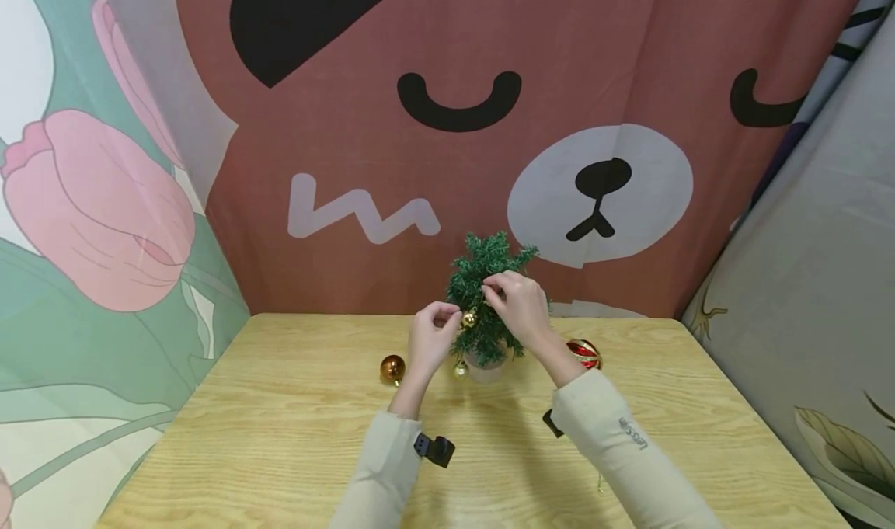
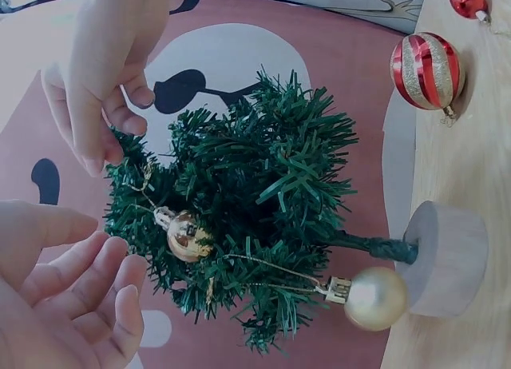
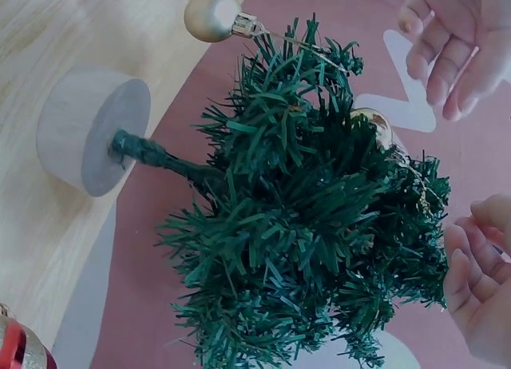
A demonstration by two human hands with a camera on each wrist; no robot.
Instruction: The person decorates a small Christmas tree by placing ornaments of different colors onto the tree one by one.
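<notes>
A small artificial Christmas tree (image 1: 489, 269) with a pale round base (image 2: 447, 257) stands at the table's back. My left hand (image 1: 432, 339) is beside a shiny gold ball ornament (image 2: 188, 236), its fingers (image 2: 84, 277) loosely bent with nothing between them. My right hand (image 1: 519, 304) is at the upper branches, bent fingertips right at a branch tip and the thumb close to them. The shiny ball's gold string (image 2: 145, 185) lies on the branches below that hand. A matte gold ball ornament (image 2: 375, 299) hangs lower, near the base.
On the wooden table (image 1: 280, 436), a brown ball ornament (image 1: 392, 369) lies left of the tree. Right of it are a red-and-gold striped ball (image 2: 428, 71) and a small red ball (image 2: 468, 0). A printed cloth (image 1: 363, 148) hangs right behind the table.
</notes>
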